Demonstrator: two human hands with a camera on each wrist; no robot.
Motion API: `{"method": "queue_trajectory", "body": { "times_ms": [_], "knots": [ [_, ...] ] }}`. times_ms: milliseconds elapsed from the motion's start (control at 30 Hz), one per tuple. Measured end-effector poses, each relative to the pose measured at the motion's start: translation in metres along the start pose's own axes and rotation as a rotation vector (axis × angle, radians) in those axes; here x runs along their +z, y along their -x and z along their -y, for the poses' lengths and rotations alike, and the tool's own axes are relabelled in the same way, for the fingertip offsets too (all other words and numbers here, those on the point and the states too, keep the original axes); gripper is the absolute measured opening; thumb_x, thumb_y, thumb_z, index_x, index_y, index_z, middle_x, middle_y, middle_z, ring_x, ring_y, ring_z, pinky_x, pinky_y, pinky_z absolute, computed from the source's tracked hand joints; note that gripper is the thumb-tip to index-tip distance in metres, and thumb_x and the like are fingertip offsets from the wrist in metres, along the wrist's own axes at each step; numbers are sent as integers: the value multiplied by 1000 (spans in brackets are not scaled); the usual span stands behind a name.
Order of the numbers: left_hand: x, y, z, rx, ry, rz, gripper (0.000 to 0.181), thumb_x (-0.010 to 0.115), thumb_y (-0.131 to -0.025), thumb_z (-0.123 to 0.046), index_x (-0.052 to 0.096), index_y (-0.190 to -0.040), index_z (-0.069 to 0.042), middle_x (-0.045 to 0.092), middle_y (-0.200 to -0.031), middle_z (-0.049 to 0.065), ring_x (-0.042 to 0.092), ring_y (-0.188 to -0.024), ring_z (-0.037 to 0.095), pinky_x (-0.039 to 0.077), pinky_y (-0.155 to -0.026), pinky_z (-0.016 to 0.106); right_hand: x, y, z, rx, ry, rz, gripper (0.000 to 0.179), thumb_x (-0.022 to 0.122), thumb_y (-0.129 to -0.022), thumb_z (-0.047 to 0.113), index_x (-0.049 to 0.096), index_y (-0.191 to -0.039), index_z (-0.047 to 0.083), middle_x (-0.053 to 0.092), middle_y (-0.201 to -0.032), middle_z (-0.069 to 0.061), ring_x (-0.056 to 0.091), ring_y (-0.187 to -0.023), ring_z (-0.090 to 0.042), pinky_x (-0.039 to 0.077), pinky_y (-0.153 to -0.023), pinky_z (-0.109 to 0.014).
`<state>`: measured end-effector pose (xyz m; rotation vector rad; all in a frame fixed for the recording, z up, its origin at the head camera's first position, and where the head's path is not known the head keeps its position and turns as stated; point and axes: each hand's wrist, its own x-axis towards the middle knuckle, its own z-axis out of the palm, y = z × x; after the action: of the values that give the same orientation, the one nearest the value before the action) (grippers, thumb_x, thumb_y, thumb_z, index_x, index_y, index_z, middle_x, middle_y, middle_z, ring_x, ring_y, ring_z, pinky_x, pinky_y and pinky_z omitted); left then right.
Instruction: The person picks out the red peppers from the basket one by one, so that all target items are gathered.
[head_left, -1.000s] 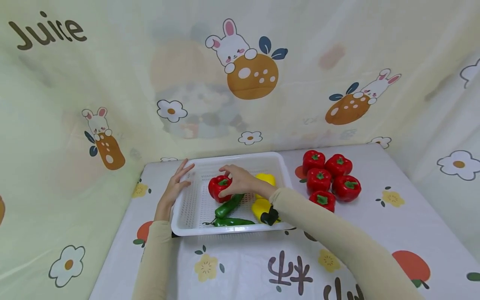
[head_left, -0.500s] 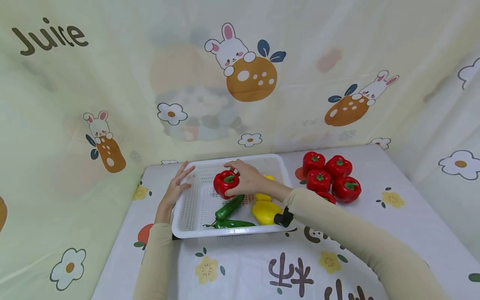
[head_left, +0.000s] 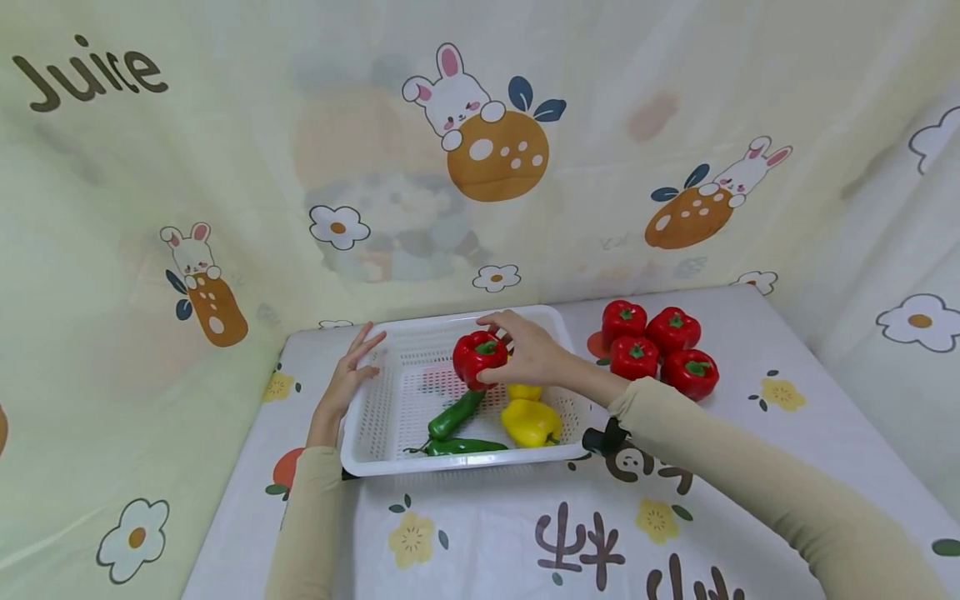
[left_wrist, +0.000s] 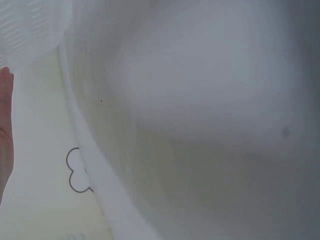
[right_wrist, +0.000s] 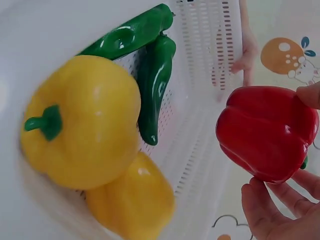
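My right hand (head_left: 531, 350) grips a red bell pepper (head_left: 477, 358) between thumb and fingers, over the white basket (head_left: 457, 463). In the right wrist view the same red pepper (right_wrist: 267, 132) appears raised, with fingertips against its side. Along the basket's left wall rests my left hand (head_left: 348, 379), fingers extended and touching the rim. Inside the basket lie two green chili peppers (head_left: 456, 415) and two yellow bell peppers (head_left: 531, 423). One of the yellow peppers is partly hidden behind my right hand. The left wrist view catches only an edge of the left hand (left_wrist: 5, 125) and the basket.
Several red bell peppers (head_left: 660, 346) stand grouped on the table to the right of the basket. A patterned cloth (head_left: 412, 537) covers the table. Behind it hangs a curtain (head_left: 247, 142) printed with rabbits and flowers.
My right hand has lifted the red bell pepper and carried it rightward across the basket, from the left of the chilies toward the yellow peppers. The left hand has stayed at the rim.
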<state>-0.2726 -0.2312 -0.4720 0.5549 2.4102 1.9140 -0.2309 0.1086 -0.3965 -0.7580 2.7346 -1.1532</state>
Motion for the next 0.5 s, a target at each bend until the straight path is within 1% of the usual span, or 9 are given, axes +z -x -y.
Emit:
{"method": "queue_trajectory", "body": {
  "times_ms": [133,233,333,500],
  "knots": [
    [0,0,0,-8,5,-2,57,49,-82,20,41,-139,16,10,-161,26,-1,-150,39,1,-115,59,-7,9,-5,14,5,-20,77,81,-73,31,49,-140,13,55,-130,-11,55,-111,-27,56,-82,-37],
    [0,1,-1,-16,1,-4,58,50,-83,20,42,-139,15,11,-162,23,0,-150,37,2,-116,59,-12,16,-7,17,7,-34,77,81,-72,29,50,-140,12,55,-130,-11,55,-110,-28,57,-82,-39],
    [-1,1,-2,-30,5,-4,58,50,-83,19,42,-141,13,12,-163,19,0,-150,35,2,-116,58,-17,24,-10,18,-4,-57,78,82,-72,28,49,-140,12,55,-129,-12,56,-110,-29,56,-83,-41],
    [-1,0,-2,-40,7,-3,58,50,-84,18,43,-141,12,12,-164,15,0,-151,33,2,-117,56,-25,36,-15,40,-12,-89,80,84,-71,29,48,-141,14,54,-131,-11,56,-109,-27,56,-84,-42]
  ]
}}
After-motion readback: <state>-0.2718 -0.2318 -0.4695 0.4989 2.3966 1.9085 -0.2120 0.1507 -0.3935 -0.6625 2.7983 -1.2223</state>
